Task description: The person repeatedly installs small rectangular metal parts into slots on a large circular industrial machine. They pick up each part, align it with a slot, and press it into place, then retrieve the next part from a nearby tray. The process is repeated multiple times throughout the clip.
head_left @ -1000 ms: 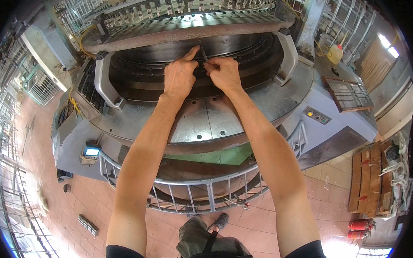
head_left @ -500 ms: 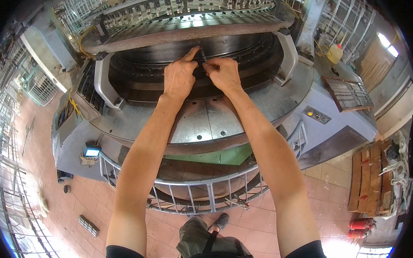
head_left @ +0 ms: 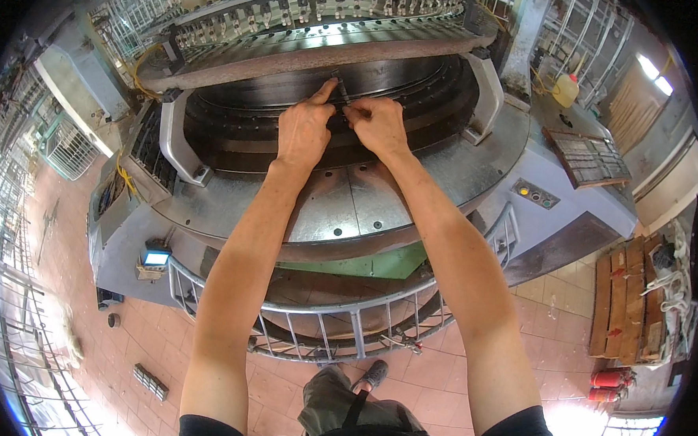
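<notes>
My left hand (head_left: 304,127) rests in the dark recessed ring (head_left: 244,133) of a large circular machine (head_left: 446,180), index finger extended onto the dark metal cylinder (head_left: 399,82) and the other fingers curled, their tips hidden. Just right of it, my right hand (head_left: 375,123) pinches a small, slim metal piece (head_left: 341,91) against that cylinder, close to the left index finger. What the curled left fingers hold, if anything, cannot be made out. Above both hands runs a thick metal plate (head_left: 238,68) carrying rows of small fittings.
Curved brackets (head_left: 486,95) flank the recess. A railing (head_left: 357,333) curves below. To the right are a button panel (head_left: 533,194), a yellowish jug (head_left: 565,91), a tray (head_left: 585,158), a wooden pallet (head_left: 617,295) and red extinguishers (head_left: 605,381). A small lit screen (head_left: 156,257) sits at lower left.
</notes>
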The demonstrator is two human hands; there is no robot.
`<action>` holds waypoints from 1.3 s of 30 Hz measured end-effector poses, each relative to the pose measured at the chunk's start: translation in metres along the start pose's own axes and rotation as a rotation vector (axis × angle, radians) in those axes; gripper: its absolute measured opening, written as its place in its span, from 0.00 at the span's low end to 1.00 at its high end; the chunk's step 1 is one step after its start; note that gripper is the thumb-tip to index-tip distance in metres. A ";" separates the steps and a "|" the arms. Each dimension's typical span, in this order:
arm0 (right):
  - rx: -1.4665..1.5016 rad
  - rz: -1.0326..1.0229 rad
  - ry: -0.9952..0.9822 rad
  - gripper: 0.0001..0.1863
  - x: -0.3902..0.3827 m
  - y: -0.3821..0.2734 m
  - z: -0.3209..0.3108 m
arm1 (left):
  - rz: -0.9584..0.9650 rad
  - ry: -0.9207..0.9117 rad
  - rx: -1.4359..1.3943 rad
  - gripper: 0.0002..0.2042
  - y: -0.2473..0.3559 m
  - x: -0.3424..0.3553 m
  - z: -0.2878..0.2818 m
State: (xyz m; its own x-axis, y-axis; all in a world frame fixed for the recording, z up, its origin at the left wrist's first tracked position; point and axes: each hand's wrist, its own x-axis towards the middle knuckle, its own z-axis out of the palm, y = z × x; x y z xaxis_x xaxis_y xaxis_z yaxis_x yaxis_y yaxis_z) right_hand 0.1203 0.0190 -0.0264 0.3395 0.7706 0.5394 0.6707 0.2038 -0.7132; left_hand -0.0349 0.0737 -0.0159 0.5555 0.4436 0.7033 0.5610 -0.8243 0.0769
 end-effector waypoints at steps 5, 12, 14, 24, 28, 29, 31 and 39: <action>-0.007 -0.006 -0.009 0.09 0.000 0.000 -0.001 | -0.002 -0.001 0.000 0.09 0.000 0.000 0.001; -0.001 0.007 -0.001 0.09 0.000 0.001 0.001 | 0.008 0.008 0.001 0.09 -0.003 0.000 0.003; -0.002 0.007 0.001 0.09 0.000 0.001 0.001 | 0.006 -0.003 0.005 0.09 -0.003 0.000 0.004; -0.024 0.022 0.007 0.09 0.000 0.001 0.001 | -0.001 -0.025 0.005 0.10 -0.001 0.000 0.001; -0.040 0.050 0.002 0.10 0.000 -0.001 0.000 | 0.009 -0.026 0.009 0.10 0.000 0.000 0.000; -0.042 0.036 0.006 0.10 0.000 -0.002 0.000 | 0.003 -0.034 0.005 0.10 0.000 0.000 0.000; -0.044 0.046 0.000 0.10 0.000 -0.002 -0.001 | 0.006 -0.034 0.004 0.10 0.000 0.000 0.001; -0.026 0.021 0.008 0.10 -0.001 -0.002 -0.001 | 0.016 -0.034 0.007 0.10 -0.001 0.000 0.002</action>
State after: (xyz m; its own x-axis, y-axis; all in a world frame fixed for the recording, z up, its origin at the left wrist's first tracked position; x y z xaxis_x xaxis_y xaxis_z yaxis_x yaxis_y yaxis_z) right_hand 0.1191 0.0177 -0.0248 0.3587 0.7697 0.5282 0.6806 0.1717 -0.7123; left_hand -0.0345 0.0748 -0.0171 0.5849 0.4426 0.6797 0.5564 -0.8287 0.0608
